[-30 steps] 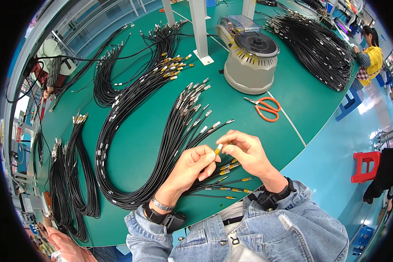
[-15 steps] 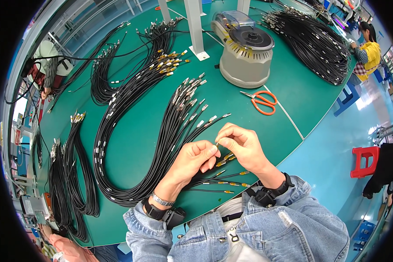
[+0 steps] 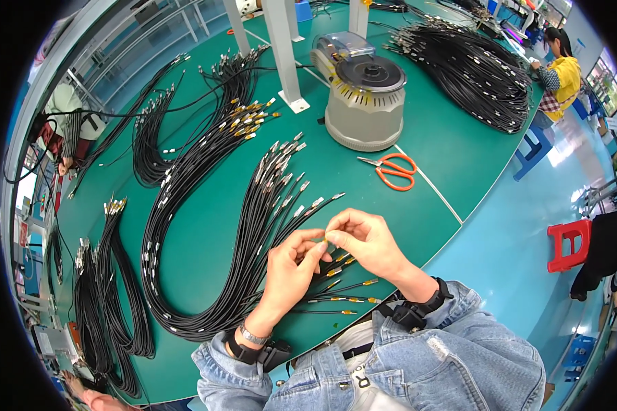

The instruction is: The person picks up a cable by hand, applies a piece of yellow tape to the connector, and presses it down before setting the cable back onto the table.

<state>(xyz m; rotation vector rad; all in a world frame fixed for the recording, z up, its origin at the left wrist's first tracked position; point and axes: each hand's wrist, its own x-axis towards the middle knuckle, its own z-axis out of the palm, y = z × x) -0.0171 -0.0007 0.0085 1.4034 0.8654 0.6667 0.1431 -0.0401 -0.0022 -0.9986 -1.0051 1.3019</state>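
Observation:
Close together over the green table, my left hand [image 3: 293, 272] and my right hand [image 3: 367, 241] meet at their fingertips. Both pinch a small yellow piece [image 3: 326, 239], mostly covered by the fingers; whether a cable end is in there too I cannot tell. Below the hands, several black cables with yellow-wrapped ends [image 3: 370, 282] fan out toward the table edge. Left of my left hand curves a thick U-shaped bundle of black cables [image 3: 193, 327] with white-tagged or metal ends. Scissors with orange handles [image 3: 397, 172] lie beyond my right hand.
A round grey tape dispenser [image 3: 365, 116] stands beside a grey metal post [image 3: 282, 55]. More black cable bundles lie at the left [image 3: 120, 294] and far right [image 3: 466, 75]. People sit at the far left and right. A red stool [image 3: 569, 245] is on the blue floor.
The whole view has shifted, so the table things appear a little lower and more to the left. My hands stay pinched together, with a bit of yellow now showing between the fingertips.

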